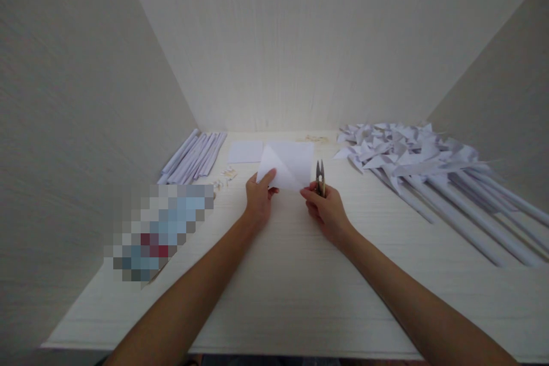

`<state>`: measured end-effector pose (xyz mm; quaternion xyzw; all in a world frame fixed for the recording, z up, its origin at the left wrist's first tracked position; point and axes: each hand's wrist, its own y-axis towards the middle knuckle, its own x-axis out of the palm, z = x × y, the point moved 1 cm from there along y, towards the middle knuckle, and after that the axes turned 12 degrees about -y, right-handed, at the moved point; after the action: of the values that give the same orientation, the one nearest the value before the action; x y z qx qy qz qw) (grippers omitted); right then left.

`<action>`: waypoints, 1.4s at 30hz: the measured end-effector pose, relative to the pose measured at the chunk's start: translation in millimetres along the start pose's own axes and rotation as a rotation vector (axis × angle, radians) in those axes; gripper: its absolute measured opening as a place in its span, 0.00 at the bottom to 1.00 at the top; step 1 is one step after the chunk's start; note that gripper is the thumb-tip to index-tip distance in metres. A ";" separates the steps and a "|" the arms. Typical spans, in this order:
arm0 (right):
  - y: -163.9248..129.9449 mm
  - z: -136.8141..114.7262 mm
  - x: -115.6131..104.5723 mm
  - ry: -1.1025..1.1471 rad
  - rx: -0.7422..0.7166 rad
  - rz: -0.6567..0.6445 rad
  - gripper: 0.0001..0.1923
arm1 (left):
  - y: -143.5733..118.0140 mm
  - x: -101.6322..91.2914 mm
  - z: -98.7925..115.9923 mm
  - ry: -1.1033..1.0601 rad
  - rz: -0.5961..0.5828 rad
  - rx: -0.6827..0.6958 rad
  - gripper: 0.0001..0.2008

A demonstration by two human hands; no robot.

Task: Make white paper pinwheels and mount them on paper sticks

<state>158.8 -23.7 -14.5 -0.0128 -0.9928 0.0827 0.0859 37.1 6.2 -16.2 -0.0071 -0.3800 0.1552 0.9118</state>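
White paper pinwheels (pixel 412 157) lie well right of the hands; rolled paper tubes (pixel 193 155) well left. The folded paper sheet (pixel 289 164) is pinched at its near-left corner by the left hand (pixel 259 199). The right hand (pixel 326 209), just beside it, is closed around small snips (pixel 319 177).

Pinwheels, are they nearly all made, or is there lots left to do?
A big heap of finished pinwheels lies at the right. In hand: the left hand holds a folded paper square, and the right hand holds small snips. Probably left: another paper sheet and a bundle of rolled sticks.
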 end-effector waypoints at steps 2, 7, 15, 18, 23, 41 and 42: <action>0.4 -1.6 -1.3 0.081 0.006 0.029 0.12 | 0.2 -0.5 0.2 0.040 -0.026 -0.014 0.12; 4.7 -6.1 -9.6 0.276 -0.014 0.118 0.12 | -3.9 -0.9 -6.0 0.203 -0.171 -0.069 0.11; 7.0 -8.2 -12.0 0.255 -0.034 0.093 0.15 | -13.7 3.1 -7.6 0.329 -0.270 0.062 0.13; 3.2 -2.3 -4.4 0.011 -0.041 0.003 0.15 | -12.2 3.3 -6.9 0.320 -0.177 0.094 0.13; -0.3 6.8 1.9 -0.348 -0.184 -0.094 0.14 | -12.1 4.8 -6.1 0.320 -0.185 0.106 0.10; 1.0 7.9 -0.7 -0.370 -0.220 -0.065 0.10 | -10.0 4.7 -5.7 0.162 -0.036 0.036 0.14; 1.9 9.2 -1.1 -0.361 -0.224 -0.048 0.10 | -10.4 4.9 -6.0 0.178 -0.052 0.038 0.14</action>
<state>158.4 -23.4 -23.9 0.0164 -0.9951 -0.0294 -0.0935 47.4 -1.6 -15.8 0.0064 -0.2946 0.1374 0.9457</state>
